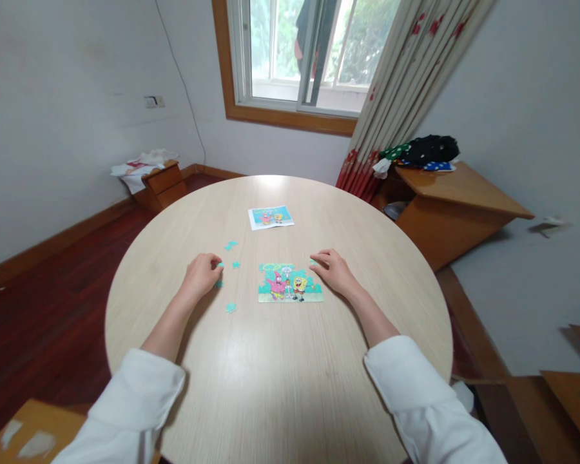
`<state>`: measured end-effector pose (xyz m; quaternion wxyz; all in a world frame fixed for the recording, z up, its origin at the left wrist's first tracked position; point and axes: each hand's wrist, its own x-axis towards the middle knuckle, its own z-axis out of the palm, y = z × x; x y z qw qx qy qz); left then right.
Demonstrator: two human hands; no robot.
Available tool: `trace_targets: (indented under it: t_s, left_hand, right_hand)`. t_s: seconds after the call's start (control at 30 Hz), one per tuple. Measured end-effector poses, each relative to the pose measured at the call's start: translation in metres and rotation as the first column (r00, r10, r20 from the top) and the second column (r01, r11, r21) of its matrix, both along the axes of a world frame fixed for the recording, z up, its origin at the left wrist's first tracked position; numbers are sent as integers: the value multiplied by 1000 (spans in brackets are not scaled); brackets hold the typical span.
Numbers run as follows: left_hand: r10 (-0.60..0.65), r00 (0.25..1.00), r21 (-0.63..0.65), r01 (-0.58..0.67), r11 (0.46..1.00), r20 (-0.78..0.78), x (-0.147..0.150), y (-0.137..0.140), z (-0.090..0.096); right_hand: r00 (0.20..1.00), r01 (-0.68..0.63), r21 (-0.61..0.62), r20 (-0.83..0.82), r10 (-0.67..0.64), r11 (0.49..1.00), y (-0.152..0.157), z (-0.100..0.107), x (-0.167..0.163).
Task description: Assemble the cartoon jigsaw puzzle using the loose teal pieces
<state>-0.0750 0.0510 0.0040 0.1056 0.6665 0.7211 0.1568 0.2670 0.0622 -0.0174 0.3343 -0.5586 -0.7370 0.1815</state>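
Observation:
A partly joined jigsaw puzzle (290,290) lies flat on the round table, showing cartoon figures on a teal background; its upper right edge is uneven. Left of it, my left hand (202,274) is closed, with a small teal puzzle piece (220,264) at its fingertips. Another teal piece (219,284) lies just under that hand. On the puzzle's right side, my right hand (336,270) pinches a teal piece (312,261) between thumb and fingers, close to the upper right corner. Loose teal pieces (231,308) lie between my left hand and the puzzle.
Behind the puzzle lies a printed reference picture (271,218) on the pale wooden table (290,380). Two more loose spots of pieces (231,245) show further back. A tilted wooden cabinet (457,206) with cloths on it stands right of the table, near the curtain (406,77).

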Motion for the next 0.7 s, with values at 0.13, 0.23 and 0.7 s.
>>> trace_targets:
  t_s: [0.13,0.23,0.7]
  left_hand:
    - [-1,1000,2,1,1000,13,0,0,1]
    - [0,1000,-4,0,1000,3,0,1,2]
    - [-44,999,1,44,999,5,0,13,-3]
  right_hand:
    - [999,11,-30,-32,-12,999,1,1,-1]
    - [999,28,-21,-22,-29,999,3,1,-1]
    - [997,77,-130,-11,-79,988,-1,13,-4]
